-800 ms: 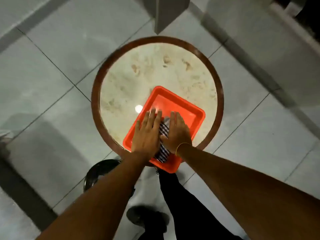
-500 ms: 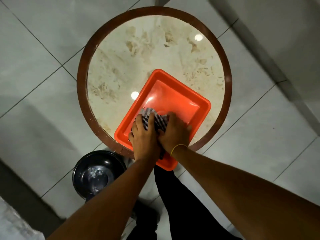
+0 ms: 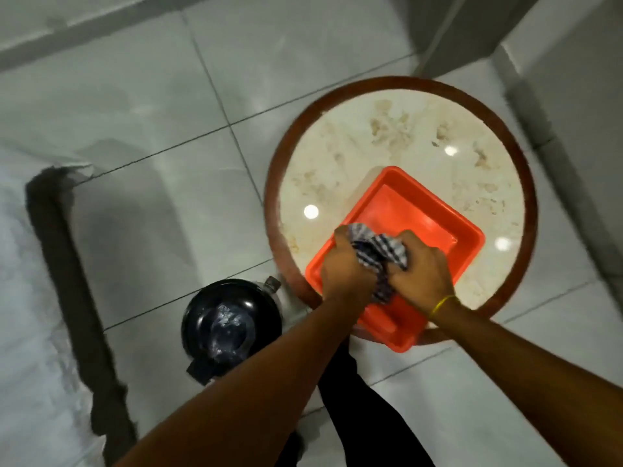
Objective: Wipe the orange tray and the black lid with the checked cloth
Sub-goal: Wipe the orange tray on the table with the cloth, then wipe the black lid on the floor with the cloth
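The orange tray lies on the near side of a round table, its near corner overhanging the rim. My left hand and my right hand are both closed on the checked cloth, which is bunched up between them over the tray's near half. The black lid sits on a pot on the floor, left of the table and below my left forearm. White smears show on the lid's top.
The round table has a pale marble top and a brown rim. Grey floor tiles surround it. A dark strip runs along the floor at the left. A wall corner stands behind the table at the right.
My hands went from pressing the cloth flat in the tray to gathering it into a bunch between them. The view swung left, bringing the black lid into fuller sight.
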A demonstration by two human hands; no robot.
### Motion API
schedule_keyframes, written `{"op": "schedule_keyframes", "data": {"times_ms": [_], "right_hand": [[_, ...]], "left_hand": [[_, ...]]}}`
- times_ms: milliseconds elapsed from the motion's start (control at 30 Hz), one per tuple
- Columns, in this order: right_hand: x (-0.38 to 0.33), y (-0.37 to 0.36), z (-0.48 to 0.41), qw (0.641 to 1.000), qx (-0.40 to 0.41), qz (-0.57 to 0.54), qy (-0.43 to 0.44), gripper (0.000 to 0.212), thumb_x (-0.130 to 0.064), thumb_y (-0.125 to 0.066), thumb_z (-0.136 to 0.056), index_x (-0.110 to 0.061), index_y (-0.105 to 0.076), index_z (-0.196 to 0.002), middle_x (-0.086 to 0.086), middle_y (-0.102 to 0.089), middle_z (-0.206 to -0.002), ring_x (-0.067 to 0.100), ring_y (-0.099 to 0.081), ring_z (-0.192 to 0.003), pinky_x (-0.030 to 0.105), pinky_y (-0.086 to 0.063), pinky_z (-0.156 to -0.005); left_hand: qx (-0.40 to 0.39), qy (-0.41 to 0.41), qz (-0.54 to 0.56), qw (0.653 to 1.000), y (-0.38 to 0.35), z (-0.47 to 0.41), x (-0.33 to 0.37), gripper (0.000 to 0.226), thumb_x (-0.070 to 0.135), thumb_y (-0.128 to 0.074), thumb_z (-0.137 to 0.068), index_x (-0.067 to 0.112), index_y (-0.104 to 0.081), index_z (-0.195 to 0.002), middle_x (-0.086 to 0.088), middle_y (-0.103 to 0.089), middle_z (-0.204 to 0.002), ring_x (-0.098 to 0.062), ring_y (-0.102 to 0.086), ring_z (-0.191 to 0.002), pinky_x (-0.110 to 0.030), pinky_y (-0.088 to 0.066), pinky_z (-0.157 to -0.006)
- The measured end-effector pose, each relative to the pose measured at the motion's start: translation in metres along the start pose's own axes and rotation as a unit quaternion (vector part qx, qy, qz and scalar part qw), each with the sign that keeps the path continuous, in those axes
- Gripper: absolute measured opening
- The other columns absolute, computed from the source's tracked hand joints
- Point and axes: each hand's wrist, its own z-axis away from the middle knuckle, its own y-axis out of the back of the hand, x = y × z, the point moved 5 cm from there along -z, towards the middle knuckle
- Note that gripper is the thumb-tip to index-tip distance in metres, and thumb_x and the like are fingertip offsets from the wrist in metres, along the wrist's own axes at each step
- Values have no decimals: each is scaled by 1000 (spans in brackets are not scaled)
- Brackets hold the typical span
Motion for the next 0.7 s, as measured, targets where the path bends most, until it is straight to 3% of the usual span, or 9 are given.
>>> {"op": "schedule_keyframes", "data": {"times_ms": [67, 133, 200, 267, 367, 467, 567, 700], "right_hand": [[-43, 9, -2, 996, 16, 27, 89, 23, -21, -60, -74, -21, -56, -97, 0, -60, -66, 45, -71, -68, 37, -42, -60], [-98, 6, -5, 982, 24, 59, 179, 32, -18, -61, -71, -18, -60, -104, 7, -61, -63, 44, -68, -59, 34, -39, -57], [-145, -9, -8, 964, 28, 83, 250, 43, -13, -64, -69, -12, -67, -112, 13, -67, -65, 44, -68, -58, 35, -40, -55], [-189, -38, -5, 946, 20, 94, 310, 48, -12, -66, -69, -8, -71, -116, 17, -73, -72, 45, -71, -65, 40, -50, -56], [-242, -102, -3, 916, -23, 86, 392, 47, -4, -68, -67, -3, -76, -113, 23, -77, -84, 49, -72, -73, 46, -58, -64], [-271, -183, -2, 890, -105, 97, 434, 45, 8, -72, -66, 2, -74, -110, 24, -76, -89, 49, -71, -81, 49, -56, -76], [-276, -266, -2, 870, -160, 137, 446, 38, 8, -66, -71, 0, -70, -108, 21, -75, -98, 47, -70, -95, 47, -48, -81], [-229, -366, 18, 848, -227, 198, 437, 48, 6, -67, -73, 0, -67, -120, 21, -73, -124, 45, -66, -116, 49, -49, -92]], "left_hand": [[29, -17, 11, 999, 35, 4, 3, 60, 23, -72, -78, 29, -44, -131, 12, -62, -90, -18, -69, -89, -26, -51, -76], [78, -22, 41, 996, 82, 3, -7, 71, 15, -78, -71, 29, -46, -133, 18, -56, -98, -1, -57, -86, -12, -48, -72], [62, -4, 106, 992, 125, 2, -29, 79, 13, -83, -72, 35, -44, -137, 11, -66, -112, 1, -64, -87, -3, -48, -67], [67, 9, 160, 985, 170, 0, -60, 84, 14, -89, -74, 42, -42, -138, 11, -70, -110, 5, -69, -82, -2, -48, -60], [137, 26, 158, 978, 240, -6, -112, 74, 13, -90, -76, 33, -55, -138, 5, -74, -109, -3, -69, -89, -4, -48, -68], [206, 15, 109, 972, 289, -12, -168, 34, 5, -80, -77, 23, -75, -105, 8, -76, -91, -5, -69, -83, -16, -50, -73], [264, -26, 26, 964, 309, -15, -229, 20, 7, -73, -76, 17, -66, -91, 6, -70, -80, -9, -63, -71, -23, -49, -64], [235, -24, -76, 969, 276, -13, -330, 24, 30, -77, -81, 20, -59, -94, -1, -66, -86, -22, -63, -76, -38, -51, -64]]}}
